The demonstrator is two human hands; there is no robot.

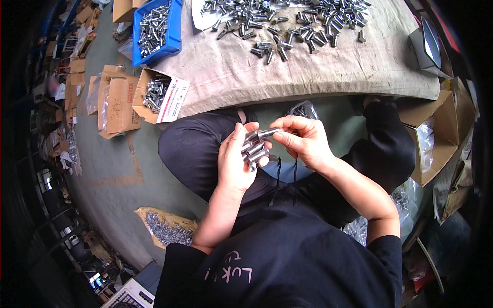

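My left hand (233, 167) is cupped in front of my lap, its fingers curled around several shiny metal bolts (253, 150). Between the thumb and forefinger of my right hand (310, 143) is the end of one bolt (267, 133). That bolt lies over the top of the handful, close to my left fingers. Many loose bolts (308, 32) of the same look are spread over the cloth-covered table (308, 74) ahead. The fingers partly cover the held pieces, so their far ends are hard to see.
Left of the table stand a blue bin (175, 31) and an open carton (177, 100), both holding metal pieces, and a brown box (123, 102). Another open carton (436, 138) is at right. Small parts lie on a brown sheet (149, 213) at lower left. A plastic bag (303, 109) sits under the table edge.
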